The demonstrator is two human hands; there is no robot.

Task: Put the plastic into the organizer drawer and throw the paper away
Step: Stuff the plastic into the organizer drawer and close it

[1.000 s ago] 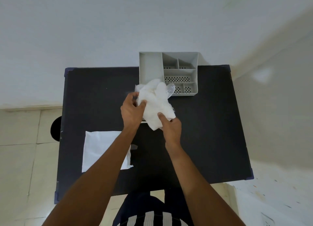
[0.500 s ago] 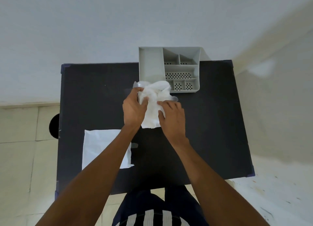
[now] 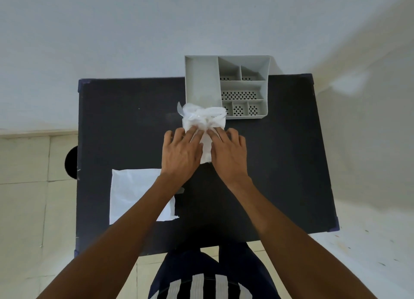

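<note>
- Head view looks straight down on a black table set against a pale wall, with both bare forearms reaching in from the bottom edge
- The left hand and the right hand lie side by side, palms down, fingers stretched forward and loosely fanned
- Both sets of fingertips press on a crumpled white bundle; the thumbs are out of sight, so I cannot tell whether either hand pinches it
- The bundle is rumpled paper with clear plastic sticking out at its upper left; where one ends and the other begins is hard to make out
- The bundle sits on the table at the near left corner of the grey organizer, overlapping its front rim
- The organizer stands at the far table edge: one long compartment on the left, smaller perforated ones on the right
- A flat white sheet lies near the table's left front, partly under the left forearm, well apart from the bundle
- A dark round shape shows on the tiled floor just left of the table
</note>
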